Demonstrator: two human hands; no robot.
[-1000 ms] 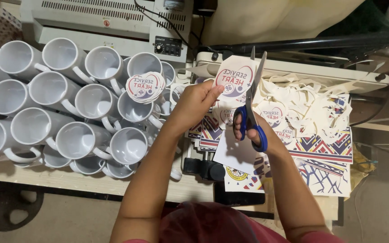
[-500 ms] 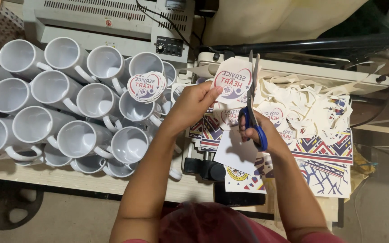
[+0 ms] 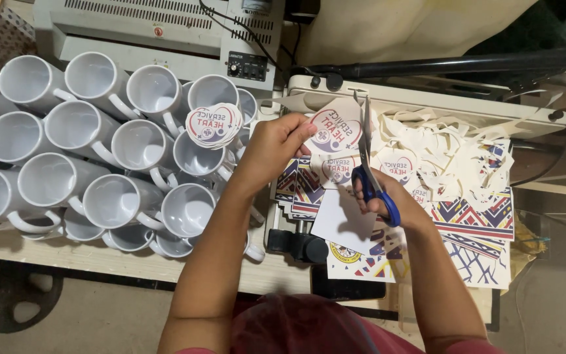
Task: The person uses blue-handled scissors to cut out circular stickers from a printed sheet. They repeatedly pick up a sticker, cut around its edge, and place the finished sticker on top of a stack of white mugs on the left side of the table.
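My left hand (image 3: 275, 145) pinches a printed paper cutout (image 3: 337, 128) by its left edge, held above the press's near edge. My right hand (image 3: 388, 196), fingers through the blue loops, grips the scissors (image 3: 369, 167), blades seemingly almost closed at the cutout's right margin. Trimming is underway; continuing calls for turning the paper into the blades.

Both bare forearms rise from the bottom of the frame toward its centre, converging. The left hand (image 3: 271, 149) sits just above mid-frame, wrist bent, fingers curled inward and thumb pressed against fingertips in a pinch. The right hand (image 3: 388, 196) lies slightly lower and to the right, knuckles up, fingers closed tight together, thumb tucked.
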